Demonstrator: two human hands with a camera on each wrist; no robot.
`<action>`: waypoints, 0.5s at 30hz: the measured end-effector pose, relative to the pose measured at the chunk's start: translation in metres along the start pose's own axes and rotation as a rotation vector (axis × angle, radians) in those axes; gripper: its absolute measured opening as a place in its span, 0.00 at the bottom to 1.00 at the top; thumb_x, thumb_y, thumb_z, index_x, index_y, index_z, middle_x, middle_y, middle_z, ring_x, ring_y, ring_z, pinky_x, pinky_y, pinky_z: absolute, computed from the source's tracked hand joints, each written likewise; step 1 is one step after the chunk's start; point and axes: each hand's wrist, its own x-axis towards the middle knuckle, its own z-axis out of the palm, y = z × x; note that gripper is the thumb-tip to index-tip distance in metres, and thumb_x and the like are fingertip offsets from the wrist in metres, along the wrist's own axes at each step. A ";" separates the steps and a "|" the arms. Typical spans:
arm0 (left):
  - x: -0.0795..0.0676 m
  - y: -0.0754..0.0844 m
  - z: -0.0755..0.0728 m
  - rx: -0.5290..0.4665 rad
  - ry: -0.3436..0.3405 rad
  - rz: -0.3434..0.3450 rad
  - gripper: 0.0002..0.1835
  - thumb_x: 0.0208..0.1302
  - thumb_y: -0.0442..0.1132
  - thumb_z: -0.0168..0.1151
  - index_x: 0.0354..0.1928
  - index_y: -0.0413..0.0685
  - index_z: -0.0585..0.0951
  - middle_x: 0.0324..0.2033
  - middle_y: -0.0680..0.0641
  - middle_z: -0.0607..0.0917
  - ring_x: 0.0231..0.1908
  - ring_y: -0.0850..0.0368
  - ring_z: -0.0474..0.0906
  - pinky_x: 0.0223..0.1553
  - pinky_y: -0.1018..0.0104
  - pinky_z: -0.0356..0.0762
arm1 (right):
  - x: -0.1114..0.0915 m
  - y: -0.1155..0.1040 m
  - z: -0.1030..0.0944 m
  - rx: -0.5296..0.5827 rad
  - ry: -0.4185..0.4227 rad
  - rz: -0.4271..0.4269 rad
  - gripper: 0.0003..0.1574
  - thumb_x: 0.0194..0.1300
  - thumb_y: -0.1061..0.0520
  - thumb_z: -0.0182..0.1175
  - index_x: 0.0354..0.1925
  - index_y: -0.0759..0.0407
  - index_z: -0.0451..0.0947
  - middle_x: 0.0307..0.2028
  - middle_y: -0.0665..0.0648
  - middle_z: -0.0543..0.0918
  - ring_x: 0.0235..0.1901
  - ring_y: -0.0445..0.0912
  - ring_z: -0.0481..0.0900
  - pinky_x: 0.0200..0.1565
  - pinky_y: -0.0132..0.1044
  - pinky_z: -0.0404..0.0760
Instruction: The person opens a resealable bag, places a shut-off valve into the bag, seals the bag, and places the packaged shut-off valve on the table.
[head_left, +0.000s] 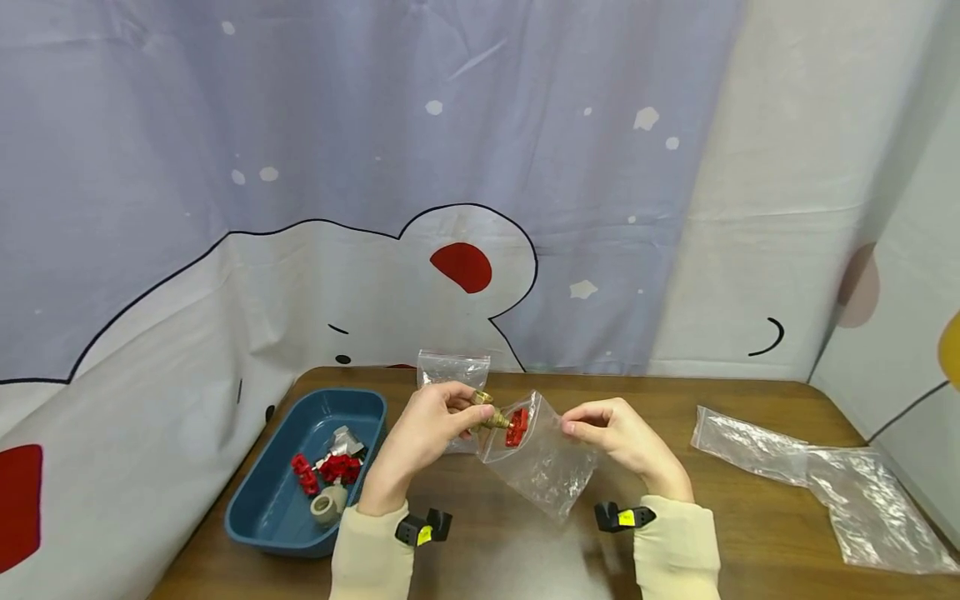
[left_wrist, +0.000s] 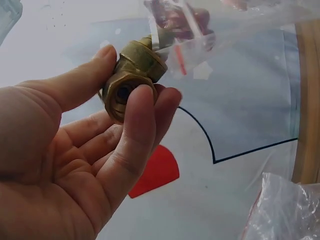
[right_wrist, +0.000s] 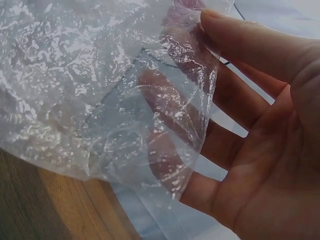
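My left hand [head_left: 432, 419] pinches a brass valve [left_wrist: 135, 75] by its body, between thumb and fingers. The valve's red handwheel [head_left: 517, 427] sits at the mouth of a clear zip bag [head_left: 551, 467], inside its edge. In the left wrist view the handwheel end shows through the plastic, and the threaded opening faces the camera. My right hand [head_left: 618, 437] holds the bag's side edge, thumb on one face and fingers behind the film, as the right wrist view shows. The bag [right_wrist: 100, 100] hangs slanting down over the table.
At left stands a blue tray [head_left: 251, 492] holding red-handled parts [head_left: 340, 468], a beige fitting [head_left: 328, 504] and a silvery piece. Another zip bag [head_left: 453, 367] lies behind my left hand. Flat clear bags [head_left: 862, 475] lie along the table's right side. A patterned curtain hangs behind.
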 end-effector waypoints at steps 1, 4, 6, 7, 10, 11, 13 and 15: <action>0.000 0.000 0.002 0.003 0.004 0.007 0.15 0.60 0.46 0.70 0.42 0.42 0.84 0.30 0.51 0.86 0.28 0.55 0.83 0.32 0.59 0.80 | 0.000 0.000 0.000 0.002 -0.001 0.002 0.10 0.66 0.60 0.64 0.43 0.66 0.84 0.35 0.59 0.87 0.35 0.45 0.83 0.38 0.34 0.80; 0.000 0.001 0.008 0.024 0.026 0.037 0.15 0.58 0.45 0.72 0.41 0.43 0.84 0.28 0.52 0.86 0.27 0.60 0.82 0.30 0.61 0.80 | -0.001 0.000 0.001 0.010 -0.002 0.014 0.11 0.66 0.60 0.64 0.43 0.66 0.84 0.35 0.59 0.87 0.35 0.44 0.83 0.38 0.35 0.80; 0.000 0.001 0.011 0.038 0.036 0.046 0.15 0.57 0.46 0.73 0.40 0.44 0.84 0.27 0.54 0.85 0.26 0.62 0.82 0.29 0.63 0.79 | -0.001 -0.001 0.002 0.022 -0.008 0.020 0.11 0.66 0.60 0.63 0.44 0.67 0.84 0.36 0.59 0.87 0.36 0.43 0.83 0.39 0.35 0.81; 0.000 0.001 0.012 0.047 0.036 0.051 0.15 0.57 0.47 0.73 0.40 0.45 0.84 0.26 0.55 0.85 0.26 0.62 0.81 0.28 0.64 0.78 | -0.001 -0.001 0.002 0.022 -0.009 0.021 0.11 0.66 0.60 0.63 0.44 0.66 0.84 0.36 0.59 0.87 0.36 0.43 0.83 0.39 0.35 0.81; 0.001 0.003 0.017 0.052 0.035 0.060 0.14 0.56 0.48 0.73 0.39 0.47 0.84 0.26 0.56 0.84 0.26 0.62 0.81 0.28 0.64 0.78 | -0.001 -0.003 0.003 0.016 -0.011 0.021 0.11 0.66 0.60 0.63 0.44 0.66 0.84 0.36 0.58 0.86 0.36 0.43 0.83 0.39 0.35 0.81; 0.001 0.004 0.019 0.057 0.035 0.066 0.14 0.56 0.48 0.73 0.38 0.48 0.84 0.26 0.56 0.84 0.27 0.62 0.81 0.28 0.64 0.78 | 0.000 -0.003 0.003 0.011 -0.011 0.021 0.11 0.66 0.59 0.64 0.44 0.66 0.84 0.36 0.58 0.86 0.36 0.43 0.83 0.39 0.35 0.81; 0.002 0.005 0.023 0.080 0.042 0.082 0.14 0.56 0.48 0.73 0.38 0.48 0.85 0.26 0.57 0.84 0.27 0.62 0.80 0.27 0.65 0.77 | 0.000 -0.004 0.003 -0.006 -0.007 0.018 0.11 0.66 0.59 0.64 0.44 0.65 0.85 0.36 0.57 0.87 0.36 0.43 0.83 0.39 0.35 0.81; 0.002 0.005 0.026 0.121 0.062 0.102 0.14 0.56 0.49 0.74 0.38 0.49 0.85 0.26 0.58 0.83 0.27 0.63 0.79 0.26 0.66 0.76 | 0.000 -0.005 0.004 -0.018 -0.005 0.019 0.11 0.66 0.58 0.64 0.44 0.64 0.85 0.36 0.57 0.87 0.36 0.44 0.82 0.39 0.35 0.81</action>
